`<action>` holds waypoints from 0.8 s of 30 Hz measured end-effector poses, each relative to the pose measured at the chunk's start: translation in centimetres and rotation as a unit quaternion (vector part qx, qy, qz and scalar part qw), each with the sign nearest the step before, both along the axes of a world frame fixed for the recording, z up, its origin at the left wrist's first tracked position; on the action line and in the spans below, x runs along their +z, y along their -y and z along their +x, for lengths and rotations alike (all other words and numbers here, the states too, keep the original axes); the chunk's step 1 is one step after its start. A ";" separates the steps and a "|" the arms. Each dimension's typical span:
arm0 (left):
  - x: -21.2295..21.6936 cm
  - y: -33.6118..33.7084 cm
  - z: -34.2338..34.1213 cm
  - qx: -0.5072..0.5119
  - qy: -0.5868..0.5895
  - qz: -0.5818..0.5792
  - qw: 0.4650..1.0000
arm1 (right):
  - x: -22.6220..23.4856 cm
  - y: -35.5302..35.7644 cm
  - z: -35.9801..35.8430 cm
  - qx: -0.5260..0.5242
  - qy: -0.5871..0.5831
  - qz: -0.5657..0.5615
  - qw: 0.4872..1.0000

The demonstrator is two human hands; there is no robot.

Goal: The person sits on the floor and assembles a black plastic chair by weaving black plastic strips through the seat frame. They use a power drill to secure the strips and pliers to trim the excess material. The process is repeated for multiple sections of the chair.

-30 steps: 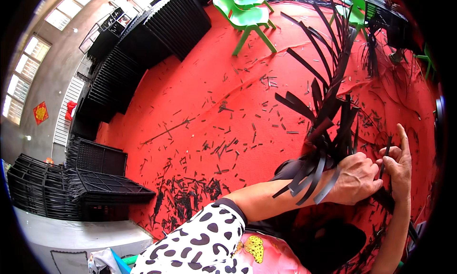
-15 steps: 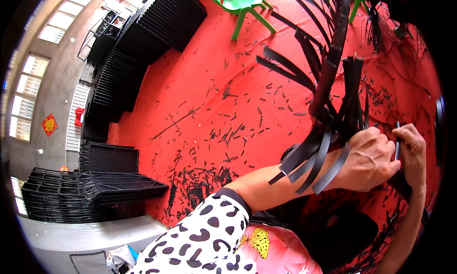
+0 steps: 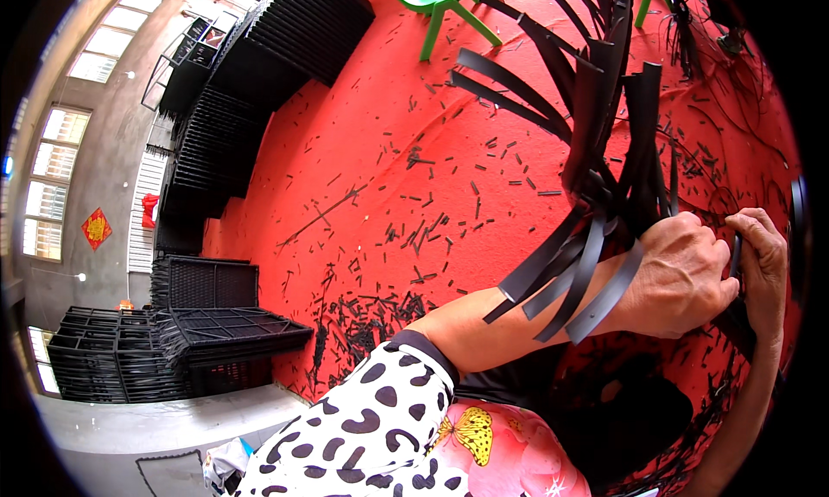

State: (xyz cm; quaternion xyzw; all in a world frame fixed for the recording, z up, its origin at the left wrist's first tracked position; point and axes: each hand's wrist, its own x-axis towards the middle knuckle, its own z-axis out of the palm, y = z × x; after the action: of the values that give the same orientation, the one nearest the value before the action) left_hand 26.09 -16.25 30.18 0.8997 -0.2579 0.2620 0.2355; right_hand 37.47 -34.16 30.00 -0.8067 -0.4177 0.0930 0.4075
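Observation:
A bundle of flat black strips (image 3: 596,164), like plastic weaving bands, fans upward in the right half. Several of its loose ends droop in front of my left forearm. My left hand (image 3: 678,277) is closed beside the bundle's lower part, with the fingers curled away so that what they grip is hidden. To its right my right hand (image 3: 763,268) pinches a thin dark strip (image 3: 736,255) between thumb and fingers, close to the left knuckles. A dark piece (image 3: 734,329) shows below both hands, its shape mostly covered.
Red floor covering (image 3: 363,203) is scattered with short black offcuts (image 3: 367,324). Stacked black woven frames (image 3: 216,143) line the left side, with more frames (image 3: 112,354) nearer. A green plastic chair (image 3: 436,0) stands at the far edge. Long black strands (image 3: 686,39) hang at the far right.
Both hands have shifted slightly right, staying close together around the thin strip. The strip bundle's upper ends sit a little higher, and the whole view has tilted slightly.

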 end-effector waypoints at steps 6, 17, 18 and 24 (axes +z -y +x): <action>0.0 -0.1 -0.2 -0.001 0.000 -0.001 1.000 | 0.0 -0.3 -0.2 -0.011 0.012 0.011 1.000; 0.1 -0.5 1.0 -0.028 -0.023 0.026 0.999 | 0.9 -0.7 1.0 -0.001 -0.042 0.042 0.998; 0.6 -0.3 1.3 -0.020 -0.013 0.055 0.998 | 1.6 -0.9 1.4 0.013 -0.053 0.052 0.997; 1.2 0.0 2.7 -0.069 -0.017 -0.003 0.997 | 2.5 0.7 2.0 -0.023 -0.253 0.062 0.965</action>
State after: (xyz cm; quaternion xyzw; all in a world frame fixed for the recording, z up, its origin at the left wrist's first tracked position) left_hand 28.81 -16.22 31.35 0.8832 -0.3146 0.2306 0.2603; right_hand 39.47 -34.91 32.50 -0.7395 -0.2876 0.2582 0.5512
